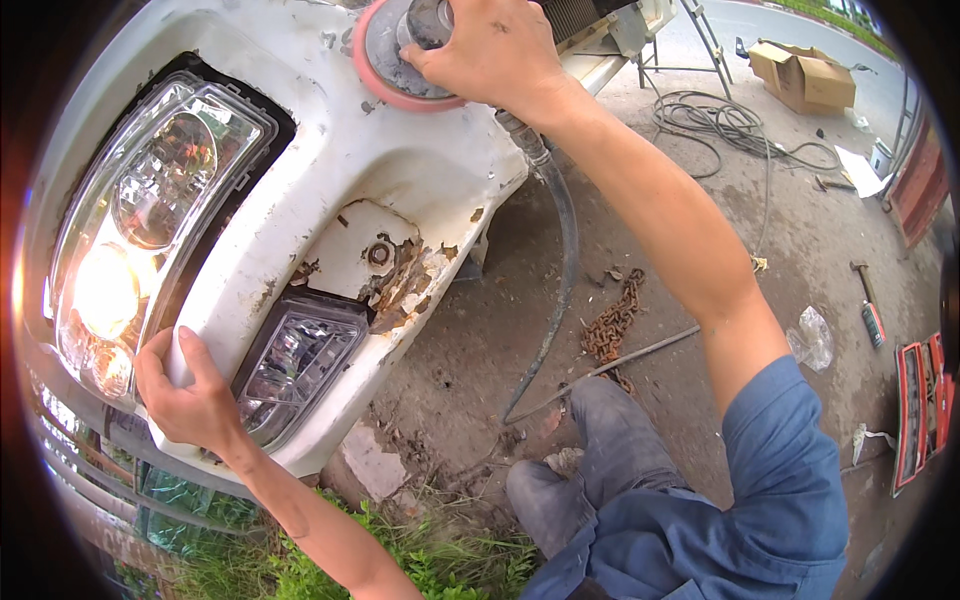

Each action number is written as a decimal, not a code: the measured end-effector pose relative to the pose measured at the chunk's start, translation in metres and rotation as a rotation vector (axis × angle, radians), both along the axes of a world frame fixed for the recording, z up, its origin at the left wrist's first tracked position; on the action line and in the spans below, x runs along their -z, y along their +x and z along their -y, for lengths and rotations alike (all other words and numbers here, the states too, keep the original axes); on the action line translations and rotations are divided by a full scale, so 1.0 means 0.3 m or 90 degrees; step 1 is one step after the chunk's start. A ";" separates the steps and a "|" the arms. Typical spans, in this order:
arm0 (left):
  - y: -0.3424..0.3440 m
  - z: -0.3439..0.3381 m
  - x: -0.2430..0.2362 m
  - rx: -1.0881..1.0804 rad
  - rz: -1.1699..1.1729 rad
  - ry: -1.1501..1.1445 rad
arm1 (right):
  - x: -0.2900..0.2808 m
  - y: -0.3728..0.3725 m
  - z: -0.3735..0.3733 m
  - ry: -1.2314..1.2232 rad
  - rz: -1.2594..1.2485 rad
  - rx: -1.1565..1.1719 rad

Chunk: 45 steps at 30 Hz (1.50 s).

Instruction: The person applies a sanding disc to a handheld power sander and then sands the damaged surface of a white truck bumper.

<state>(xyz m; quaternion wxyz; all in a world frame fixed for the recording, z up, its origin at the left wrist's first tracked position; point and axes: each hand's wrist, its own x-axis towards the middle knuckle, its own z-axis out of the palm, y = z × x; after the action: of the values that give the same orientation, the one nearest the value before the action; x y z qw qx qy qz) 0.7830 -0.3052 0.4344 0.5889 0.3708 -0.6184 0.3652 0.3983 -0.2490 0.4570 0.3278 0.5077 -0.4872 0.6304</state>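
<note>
My right hand (495, 55) grips a round power sander (380, 65) with a pink-rimmed pad on the upper part of a white vehicle front panel (250, 230). My left hand (195, 395) holds the panel's lower-left edge, fingers bent round it beside a lit headlight (165, 180). A smaller lamp (295, 370) sits lower in the panel, below a recess with flaking paint and rust around a bolt (378, 253). A black hose (565, 250) runs from the sander down to the ground.
On the dirty concrete (480, 340) lie a rusty chain (610, 325), coiled cable (720, 120), hammer (860, 280), spray can (872, 322), plastic bag (810, 340) and red panel (918, 410). A cardboard box (810, 80) and metal stand (705, 35) are at the back right; plants (450, 545) grow below.
</note>
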 end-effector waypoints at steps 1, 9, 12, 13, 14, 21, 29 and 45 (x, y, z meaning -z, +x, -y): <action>-0.001 0.003 0.006 0.001 0.000 0.004 | 0.008 -0.009 0.003 0.004 0.000 0.001; 0.014 0.006 0.000 -0.008 -0.015 0.017 | 0.001 -0.001 0.007 0.009 0.014 0.020; 0.002 0.007 0.001 0.016 -0.002 -0.001 | -0.002 -0.019 -0.012 0.044 -0.016 0.042; 0.004 0.004 0.005 0.013 -0.003 0.003 | 0.002 -0.017 -0.005 0.048 -0.016 0.039; 0.000 -0.002 -0.002 0.012 -0.012 0.016 | 0.000 -0.018 -0.005 0.034 -0.021 0.029; 0.012 0.011 -0.002 0.026 0.001 0.006 | -0.001 -0.011 -0.021 0.034 0.001 0.004; 0.016 0.003 -0.003 0.005 -0.004 0.005 | 0.062 -0.063 0.075 0.020 -0.011 -0.003; 0.015 0.005 -0.002 0.007 -0.005 0.035 | -0.068 -0.196 0.166 -0.135 0.076 -0.055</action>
<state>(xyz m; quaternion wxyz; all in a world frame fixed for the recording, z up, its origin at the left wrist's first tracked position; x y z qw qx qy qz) 0.7876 -0.3067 0.4350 0.5827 0.3850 -0.6279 0.3434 0.3396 -0.2987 0.4774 0.3230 0.4524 -0.4144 0.7207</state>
